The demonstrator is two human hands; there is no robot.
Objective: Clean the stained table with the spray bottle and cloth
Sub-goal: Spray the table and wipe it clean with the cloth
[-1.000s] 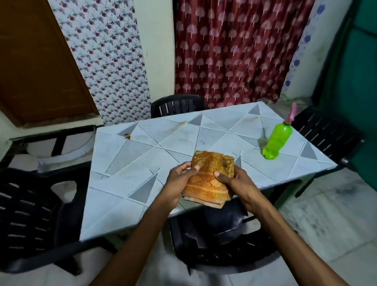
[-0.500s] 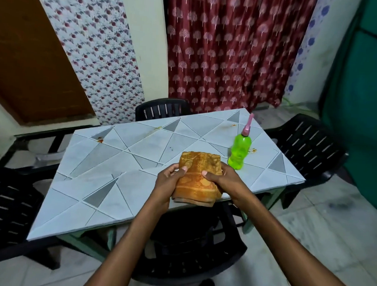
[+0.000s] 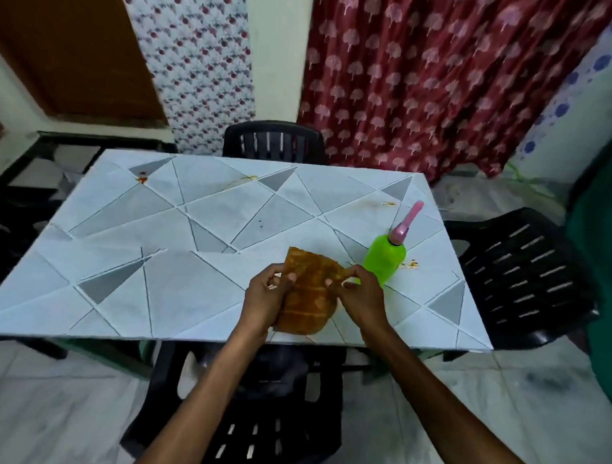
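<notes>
Cloth gripped by both hands, left hand, right hand, over worktop just left of spray bottle. Best to set it down, free the right hand, spray the stains first.

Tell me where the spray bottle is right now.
The green spray bottle stands upright on the table's right side, just beyond the right hand holding the cloth.

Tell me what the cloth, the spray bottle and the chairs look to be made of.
Cloth: soft woven fabric, orange-brown and matte; it folds and droops between the left hand and right hand.
Spray bottle: glossy green plastic, seemingly translucent, with a pink plastic nozzle.
Chairs: black moulded plastic, likely, judging by the slotted one-piece backs.
</notes>
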